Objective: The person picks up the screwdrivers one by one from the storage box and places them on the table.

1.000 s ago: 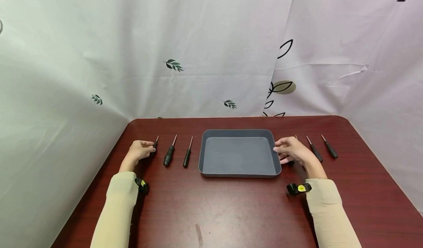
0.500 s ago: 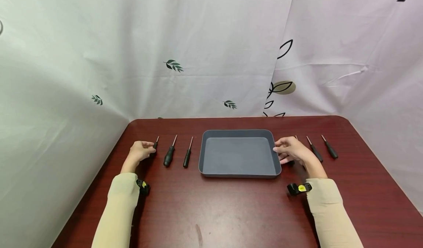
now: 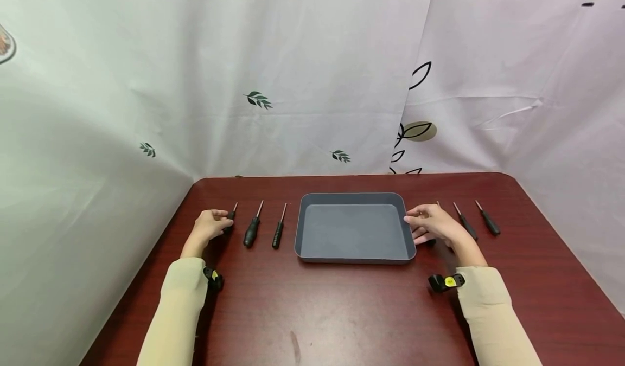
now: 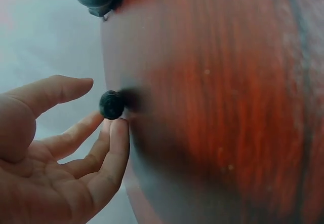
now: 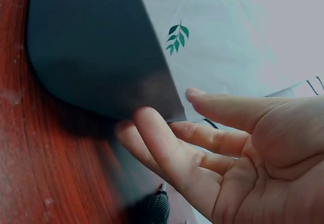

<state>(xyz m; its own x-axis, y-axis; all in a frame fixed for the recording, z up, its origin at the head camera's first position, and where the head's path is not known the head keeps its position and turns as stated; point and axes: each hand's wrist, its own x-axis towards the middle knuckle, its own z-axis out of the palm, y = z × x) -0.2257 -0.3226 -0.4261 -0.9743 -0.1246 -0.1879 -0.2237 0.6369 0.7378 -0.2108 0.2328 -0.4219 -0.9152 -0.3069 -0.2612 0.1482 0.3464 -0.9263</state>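
My left hand (image 3: 208, 226) reaches to the leftmost screwdriver (image 3: 231, 216). In the left wrist view its fingertips touch the butt of the black handle (image 4: 111, 105) from one side, while the thumb stands apart from it. At the right side of a grey rectangular tray (image 3: 350, 230) is my right hand (image 3: 433, 225). Its fingers lie against the outer wall of the tray (image 5: 101, 51) in the right wrist view, and the thumb is held a little off the rim. Under that hand lies another screwdriver (image 5: 158, 207), mostly hidden in the head view.
Two black-handled screwdrivers, a thick one (image 3: 252, 231) and a slim one (image 3: 278, 235), lie left of the tray. Right of my right hand are two more screwdrivers (image 3: 466, 226) (image 3: 489, 224). The red-brown table (image 3: 312, 306) meets a white patterned curtain (image 3: 312, 127) behind.
The head view has shifted slightly, so everything sits a little lower in it. Both hands keep nearly the same places beside the screwdriver and the tray.
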